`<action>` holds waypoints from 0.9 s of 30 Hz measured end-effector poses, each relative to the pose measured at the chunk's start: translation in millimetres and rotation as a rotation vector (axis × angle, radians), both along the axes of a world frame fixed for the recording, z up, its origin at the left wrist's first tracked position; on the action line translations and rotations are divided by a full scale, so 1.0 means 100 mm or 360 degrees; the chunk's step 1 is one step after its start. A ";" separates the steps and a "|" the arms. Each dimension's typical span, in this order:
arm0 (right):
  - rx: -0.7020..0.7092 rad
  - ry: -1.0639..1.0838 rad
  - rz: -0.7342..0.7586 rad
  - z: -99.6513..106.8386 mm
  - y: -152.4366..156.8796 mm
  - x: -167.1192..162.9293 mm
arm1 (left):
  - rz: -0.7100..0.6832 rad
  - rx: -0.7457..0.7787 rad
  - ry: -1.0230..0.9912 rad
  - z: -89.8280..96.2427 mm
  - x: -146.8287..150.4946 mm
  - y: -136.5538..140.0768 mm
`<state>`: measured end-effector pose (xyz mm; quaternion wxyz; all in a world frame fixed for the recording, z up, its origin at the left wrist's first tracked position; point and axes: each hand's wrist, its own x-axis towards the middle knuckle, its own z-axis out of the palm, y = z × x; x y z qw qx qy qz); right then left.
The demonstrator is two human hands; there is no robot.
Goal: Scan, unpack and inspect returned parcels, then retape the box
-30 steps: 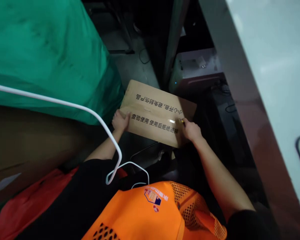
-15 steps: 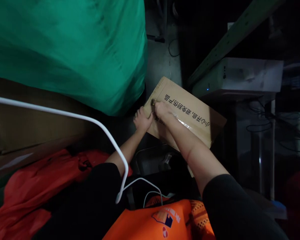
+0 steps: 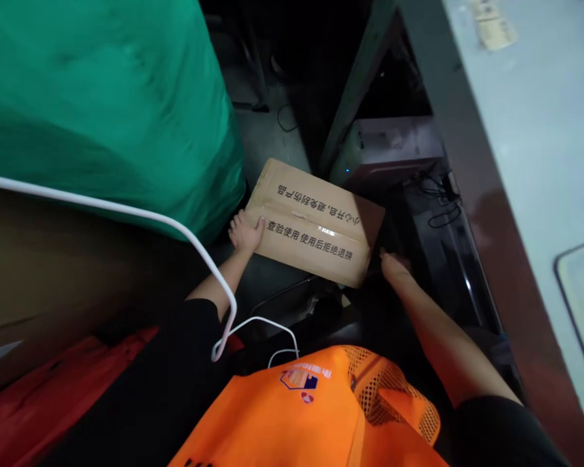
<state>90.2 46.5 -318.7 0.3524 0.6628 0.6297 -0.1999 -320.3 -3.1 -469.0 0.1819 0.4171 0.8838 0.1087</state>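
Observation:
A closed cardboard box (image 3: 316,224) with printed black characters and shiny tape along its top seam lies tilted in front of me. My left hand (image 3: 246,233) grips its left end, thumb over the top edge and fingers against the side. Just off the box's right end, apart from it, is my right hand (image 3: 396,266). Its fingers look curled in the shadow, and whatever they hold cannot be made out.
A large green cloth-covered bulk (image 3: 126,110) stands at left. The white bent rod (image 3: 175,230) crosses in front of my left arm. At right are a pale tabletop (image 3: 540,130), a white device (image 3: 394,146) with a blue light, and dark cables (image 3: 435,188). Red fabric (image 3: 68,389) lies lower left.
My right hand has left the box's left part and moved to its right end. My left hand stays at the left end. The view has shifted, bringing in the tabletop at right.

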 end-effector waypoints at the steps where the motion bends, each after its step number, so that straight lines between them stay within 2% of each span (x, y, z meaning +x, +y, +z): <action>1: 0.0009 -0.0020 -0.0050 0.11 -0.12 0.11 | -0.0131 0.0049 0.0049 0.05 0.04 0.05; 4: 0.0047 0.0145 -0.0115 0.58 -0.55 0.24 | -0.0831 0.0119 0.0066 0.21 0.34 0.30; 6: 0.0123 0.0566 -0.0124 1.06 -0.87 0.25 | -0.1277 0.0068 -0.0039 0.28 0.65 0.49; 7: 0.0197 0.0849 -0.0125 1.34 -1.02 0.28 | -0.1412 0.0043 -0.0078 0.31 0.81 0.56; 8: 0.0297 0.1053 -0.0141 1.64 -1.15 0.34 | -0.1489 0.0027 -0.0091 0.32 0.96 0.61; 10: 0.0655 0.1071 -0.0262 2.22 -1.30 0.55 | -0.1566 -0.0014 -0.0061 0.34 1.18 0.66; 12: 0.1120 0.0733 -0.0457 2.63 -1.29 0.89 | -0.1595 -0.0062 -0.0013 0.35 1.29 0.64; 13: 0.1301 0.0487 -0.0540 2.74 -1.22 1.09 | -0.1605 -0.0088 0.0009 0.36 1.31 0.62; 14: 0.1430 0.0247 -0.0587 2.77 -1.13 1.30 | -0.1609 -0.0116 0.0030 0.37 1.33 0.61; 16: 0.1473 -0.0055 -0.0575 2.67 -0.89 1.69 | -0.1609 -0.0179 0.0065 0.41 1.34 0.60; 18: 0.1435 -0.0114 -0.0526 2.47 -0.69 1.99 | -0.1628 -0.0256 0.0074 0.47 1.36 0.65; 20: 0.1474 -0.0101 -0.0440 2.31 -0.61 2.13 | -0.1686 -0.0339 0.0046 0.58 1.36 0.73; 22: 0.1621 -0.0077 -0.0301 2.31 -0.69 2.06 | -0.1759 -0.0410 0.0003 0.75 1.33 0.79; 24: 0.1820 0.0080 -0.0131 2.44 -0.89 1.75 | -0.1842 -0.0445 -0.0041 0.96 1.27 0.76; 26: 0.1971 0.0467 0.0029 2.55 -1.08 1.31 | -0.1952 -0.0433 -0.0084 1.19 1.19 0.58; 27: 0.1907 0.0751 0.0099 2.55 -1.14 1.07 | -0.2005 -0.0418 -0.0101 1.30 1.15 0.43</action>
